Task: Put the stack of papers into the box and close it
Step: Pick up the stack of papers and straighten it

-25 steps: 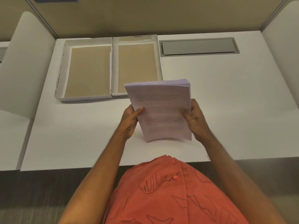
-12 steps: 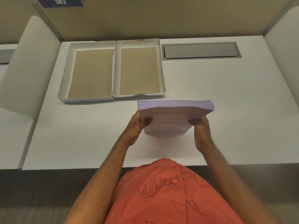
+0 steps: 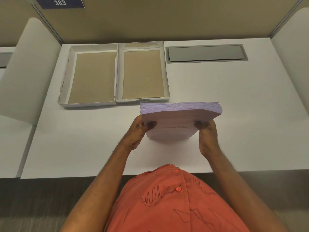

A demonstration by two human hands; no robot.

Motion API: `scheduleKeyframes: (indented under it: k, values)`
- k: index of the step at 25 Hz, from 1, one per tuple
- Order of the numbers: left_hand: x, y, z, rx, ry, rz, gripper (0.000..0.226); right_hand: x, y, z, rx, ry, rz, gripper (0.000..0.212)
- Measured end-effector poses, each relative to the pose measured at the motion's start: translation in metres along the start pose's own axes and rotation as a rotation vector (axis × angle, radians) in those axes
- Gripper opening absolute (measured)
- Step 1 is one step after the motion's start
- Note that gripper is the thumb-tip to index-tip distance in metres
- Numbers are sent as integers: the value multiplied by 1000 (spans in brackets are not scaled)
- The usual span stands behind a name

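A thick stack of pale lilac papers stands on edge on the white desk, leaning away from me, its top edge facing up. My left hand grips its left side and my right hand grips its right side. Behind the stack, at the back left of the desk, lie two open white box halves with brown cardboard floors: the deeper left one and the shallower right one, side by side and touching. Both hold nothing.
A grey metal cable hatch is set in the desk at the back right. White rounded dividers stand at the left and right. A beige partition with a blue "383" sign rises behind the desk.
One second ago the stack was held tilted with its printed face toward me. It has since been turned on edge, set down on the desk, and has stayed there for the last half second.
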State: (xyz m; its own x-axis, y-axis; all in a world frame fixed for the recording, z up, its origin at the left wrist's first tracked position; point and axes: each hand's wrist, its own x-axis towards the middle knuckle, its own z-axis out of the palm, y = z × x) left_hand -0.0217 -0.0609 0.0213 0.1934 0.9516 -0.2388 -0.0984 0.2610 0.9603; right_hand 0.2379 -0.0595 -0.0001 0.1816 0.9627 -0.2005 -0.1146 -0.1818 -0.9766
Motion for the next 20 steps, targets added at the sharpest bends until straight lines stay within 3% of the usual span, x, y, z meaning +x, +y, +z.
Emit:
scheduleKeyframes:
  k: [7,16,18,20]
  values:
    - [1,-23,-2,-3,4,-90,41,-8,18,3,-68,-11,63,49]
    - [4,-60,4,145,39,-256,52,-3,45,3,-259,33,199,26]
    - [9,-60,3,181,28,-250,60,-2,51,1,-280,24,182,30]
    - [11,-62,-4,196,48,-232,53,-3,52,4,-292,-6,161,35]
